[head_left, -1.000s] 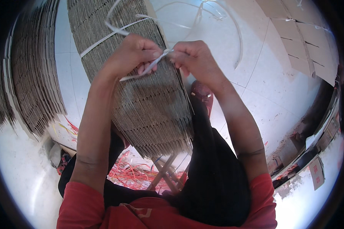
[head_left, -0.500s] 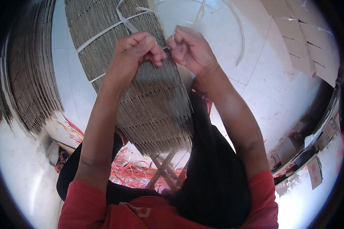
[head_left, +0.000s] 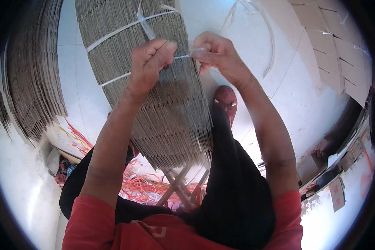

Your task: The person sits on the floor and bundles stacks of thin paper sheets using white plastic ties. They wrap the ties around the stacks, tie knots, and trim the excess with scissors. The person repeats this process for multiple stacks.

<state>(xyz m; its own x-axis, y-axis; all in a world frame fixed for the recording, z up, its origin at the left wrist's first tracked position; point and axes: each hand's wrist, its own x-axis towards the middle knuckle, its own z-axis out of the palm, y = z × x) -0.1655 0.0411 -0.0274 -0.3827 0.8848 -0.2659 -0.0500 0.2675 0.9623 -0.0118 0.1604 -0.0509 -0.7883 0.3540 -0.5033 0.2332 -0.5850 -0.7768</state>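
A long bundle of grey-brown folded cardboard lies in front of me, between my legs. One white plastic string is tied round its far part, with loose tails on top. A second white string crosses nearer to me and runs between my hands. Over the top of the bundle, my left hand is closed in a fist on this second string. My right hand, just past the bundle's right edge, pinches the same string. The exact string ends inside my fingers are hidden.
More cardboard stacks stand at the left. Flat brown cartons lie at the far right. A wooden folding stand is under the bundle's near end, with tangled red strips on the floor. A loose white string curves across the floor.
My hands have moved apart, the right one outward past the bundle's edge. The string between them now shows as a straight line. The view has shifted slightly.
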